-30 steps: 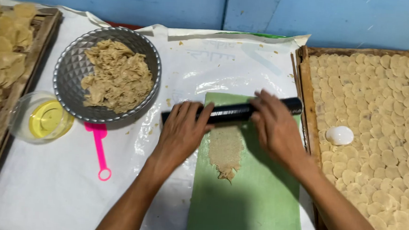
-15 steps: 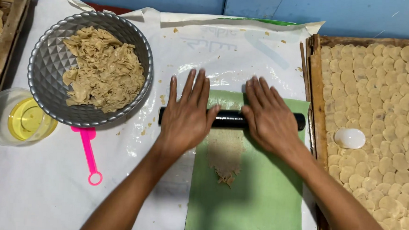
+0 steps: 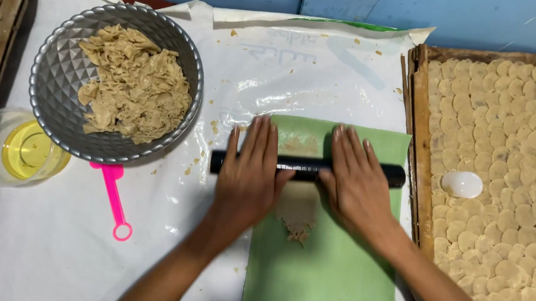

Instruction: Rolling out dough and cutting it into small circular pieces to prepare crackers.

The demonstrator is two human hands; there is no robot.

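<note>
At the bench's left edge, a clear cup of yellow oil [image 3: 26, 150] stands beside a faceted metal bowl [image 3: 58, 78] heaped with tan dough scraps [image 3: 134, 82], a pink plastic tool [image 3: 115, 200] poking out from under the bowl's near rim. Toward the middle of the white plastic sheet [image 3: 60, 262] covering the bench, a green mat [image 3: 328, 276] carries a thin strip of flattened dough [image 3: 298, 216]. A black rolling pin [image 3: 307, 166] lies across it. The left hand [image 3: 251, 180] and the right hand [image 3: 355, 185] press flat on the pin, fingers stretched out and slightly spread, gripping nothing. Along the bench's right edge, a wooden tray [image 3: 416, 146] holds rows of small dough rounds, with a white cutter [image 3: 462, 184] resting among them. The dough looks ragged at its near end; uneven pressure from either palm could tear it or steer it off the mat's edge, and the mat could slip on the slick plastic.
</note>
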